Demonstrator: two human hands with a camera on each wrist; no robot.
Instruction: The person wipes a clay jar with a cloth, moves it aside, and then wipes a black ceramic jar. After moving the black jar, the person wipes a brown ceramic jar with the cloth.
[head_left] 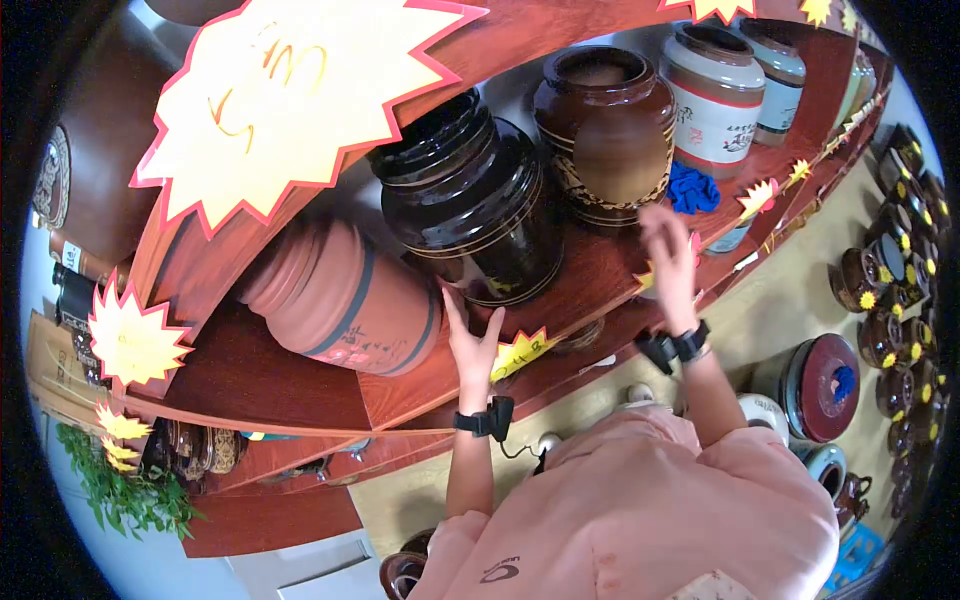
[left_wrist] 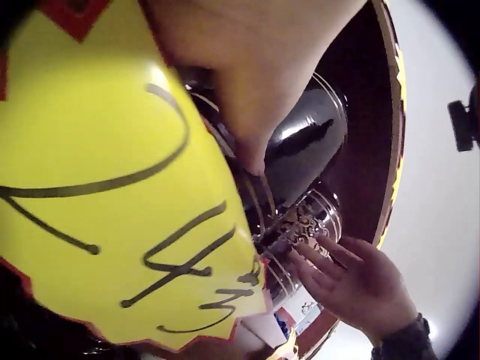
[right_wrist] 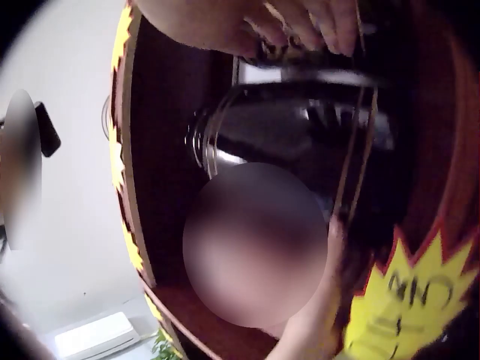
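My left hand (head_left: 472, 345) reaches over the shelf edge with thumb and fingers spread, fingertips right at the base of a large glossy black jar (head_left: 490, 220). In the left wrist view this hand (left_wrist: 255, 75) overlaps the lower part of the black jar (left_wrist: 307, 146). To its left leans a pinkish clay jar (head_left: 375, 310) with dark bands. My right hand (head_left: 668, 255), fingers loosely bent, is close to the base of a brown patterned jar (head_left: 560, 135). The left wrist view shows that palm (left_wrist: 360, 289) open beside the pattern. A crumpled blue cloth (head_left: 692, 188) lies just beyond it.
White-and-grey labelled jars (head_left: 712, 100) stand farther right on the curved wooden shelf (head_left: 590, 262). Yellow starburst price tags (head_left: 522, 352) stick out along its edge. A large tag (head_left: 290, 100) hangs near the head camera. Several more jars (head_left: 822, 390) stand on the floor.
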